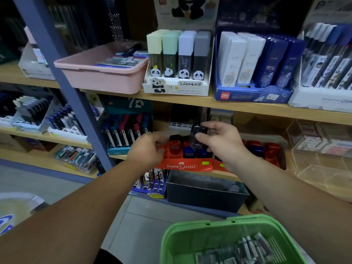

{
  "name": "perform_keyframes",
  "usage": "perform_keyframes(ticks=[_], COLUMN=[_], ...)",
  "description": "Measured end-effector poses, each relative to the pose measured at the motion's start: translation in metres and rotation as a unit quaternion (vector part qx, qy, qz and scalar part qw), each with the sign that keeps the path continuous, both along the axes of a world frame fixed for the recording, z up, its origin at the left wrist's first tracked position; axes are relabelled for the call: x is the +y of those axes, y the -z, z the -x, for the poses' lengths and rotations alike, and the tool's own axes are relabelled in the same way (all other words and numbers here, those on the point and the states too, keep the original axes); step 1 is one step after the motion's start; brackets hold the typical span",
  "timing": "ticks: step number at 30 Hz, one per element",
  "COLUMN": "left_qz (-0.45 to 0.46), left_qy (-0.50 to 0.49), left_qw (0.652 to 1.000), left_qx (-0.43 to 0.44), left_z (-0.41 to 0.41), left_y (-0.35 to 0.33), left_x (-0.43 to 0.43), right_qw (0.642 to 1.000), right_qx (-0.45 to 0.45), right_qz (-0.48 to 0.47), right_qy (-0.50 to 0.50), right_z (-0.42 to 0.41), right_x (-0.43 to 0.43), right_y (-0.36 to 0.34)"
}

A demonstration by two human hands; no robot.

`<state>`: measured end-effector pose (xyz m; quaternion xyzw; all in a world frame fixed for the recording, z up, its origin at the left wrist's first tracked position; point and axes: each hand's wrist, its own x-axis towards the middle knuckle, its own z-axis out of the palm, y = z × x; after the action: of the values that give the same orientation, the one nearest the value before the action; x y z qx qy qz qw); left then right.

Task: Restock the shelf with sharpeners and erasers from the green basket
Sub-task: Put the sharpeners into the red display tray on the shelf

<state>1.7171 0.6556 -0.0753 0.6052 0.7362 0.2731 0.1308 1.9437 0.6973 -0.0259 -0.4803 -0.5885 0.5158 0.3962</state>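
The green basket (190,237) sits lowest and closest, its rim cutting in at the bottom right under the right forearm, with a blurred heap of wrapped erasers (245,248) on its floor. Above it the right hand (222,141) pinches a dark translucent sharpener (198,136) between thumb and fingertips, tilted and raised over the sharpeners in the red Faber-Castell tray (186,165). The left hand (148,149) has its fingers curled over the left end of that tray; I cannot tell whether they really clamp the edge or only lie against it. Inside the tray red, blue and black sharpeners (174,145) stand packed in rows, and its printed front lip hangs just over the edge of the middle shelf. A second red tray (270,149) stands just beside it on the right, then a clear acrylic box (314,145) with compartments. Behind the raised sharpener is a white perforated basket (179,125), and the board of the upper shelf (247,109) runs close overhead, so the hands work in a low slot between tray and board. To the left a blue-grey upright post (62,77) slants across the shelves, near the left hand's wrist. On the upper shelf a pink tray (99,77) overhangs the front edge, next to a panda display box (177,86) and a blue box (253,94). Below the red tray a dark bin (205,195) stands, and bare floor tile (137,221) shows between the two forearms
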Motion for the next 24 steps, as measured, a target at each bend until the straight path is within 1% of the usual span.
perform_keyframes(ticks=[3,6,8,10,14,17,20,22,24], left_qz=[0.012,0.015,0.037,0.068,0.111,0.130,0.132,0.130,0.125], left_qy=[0.004,-0.004,-0.015,-0.030,-0.051,-0.031,-0.010,-0.016,-0.037], left_qw=[1.000,1.000,0.998,0.994,0.983,0.972,0.969,0.969,0.971], left_qx=[0.009,0.000,-0.045,-0.084,-0.140,-0.192,-0.209,-0.209,-0.200], left_z=[0.014,0.028,0.037,0.044,0.051,0.047,0.039,0.037,0.037], left_y=[0.005,0.013,0.019,0.024,0.034,0.040,0.044,0.046,0.048], left_x=[-0.008,-0.009,-0.009,-0.012,-0.017,-0.017,-0.016,-0.014,-0.011], right_qw=[0.998,0.983,0.961,0.930,0.886,0.842,0.794,0.781,0.784], right_qx=[-0.056,-0.152,-0.230,-0.307,-0.388,-0.460,-0.530,-0.555,-0.556], right_qz=[-0.026,-0.095,-0.142,-0.183,-0.221,-0.259,-0.278,-0.270,-0.262], right_qy=[-0.018,-0.036,-0.062,-0.080,-0.126,-0.110,-0.104,-0.098,-0.090], right_z=[0.036,0.067,0.080,0.089,0.103,0.109,0.121,0.127,0.128], right_x=[0.012,0.034,0.048,0.058,0.060,0.058,0.057,0.057,0.059], right_y=[0.007,0.013,0.017,0.024,0.036,0.039,0.042,0.044,0.045])
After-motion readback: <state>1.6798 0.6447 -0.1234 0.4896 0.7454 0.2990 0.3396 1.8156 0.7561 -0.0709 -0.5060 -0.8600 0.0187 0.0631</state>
